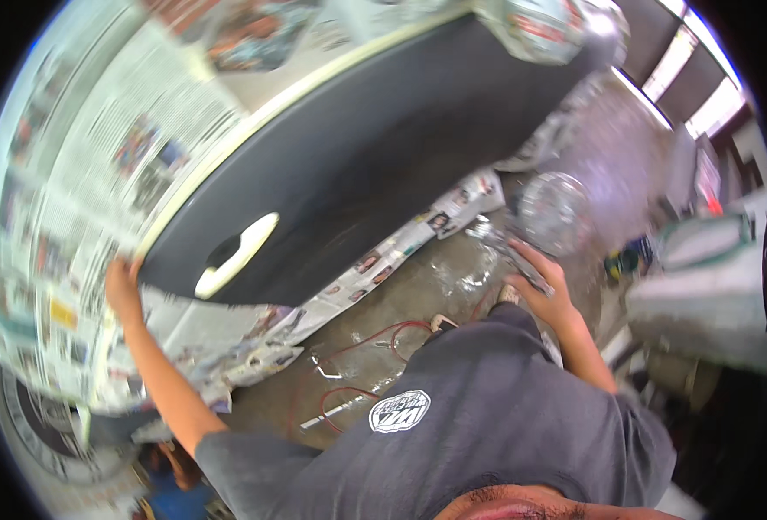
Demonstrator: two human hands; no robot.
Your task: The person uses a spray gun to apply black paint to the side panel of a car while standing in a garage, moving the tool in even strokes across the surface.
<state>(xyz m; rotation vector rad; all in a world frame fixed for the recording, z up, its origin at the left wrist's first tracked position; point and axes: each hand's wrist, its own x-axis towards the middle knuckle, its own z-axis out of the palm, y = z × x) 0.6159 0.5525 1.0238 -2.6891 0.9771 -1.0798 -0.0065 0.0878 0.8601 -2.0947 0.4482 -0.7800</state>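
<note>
A dark grey car door panel (pixel 357 147) fills the upper middle, with a pale, taped-over door handle (pixel 243 256) on it. Yellowish masking tape (pixel 195 186) and newspaper sheets (pixel 175 95) border the panel. At its lower left corner, my left hand (pixel 123 293) touches the taped edge with fingers bent together; what lies between them is hidden. Away from the panel, on the right, my right hand (pixel 546 284) is wrapped around a silver metal tool (pixel 526 267) shaped like a spray gun, its head pointing up and left.
A red hose (pixel 349 354) loops over the concrete floor by my feet. Plastic film covers a wheel (pixel 553 212) at right. Farther right stands a pale bench-like block (pixel 704 295) with green tubing (pixel 704 243). Another person (pixel 175 485) in blue is at the lower left, near an uncovered wheel (pixel 50 433).
</note>
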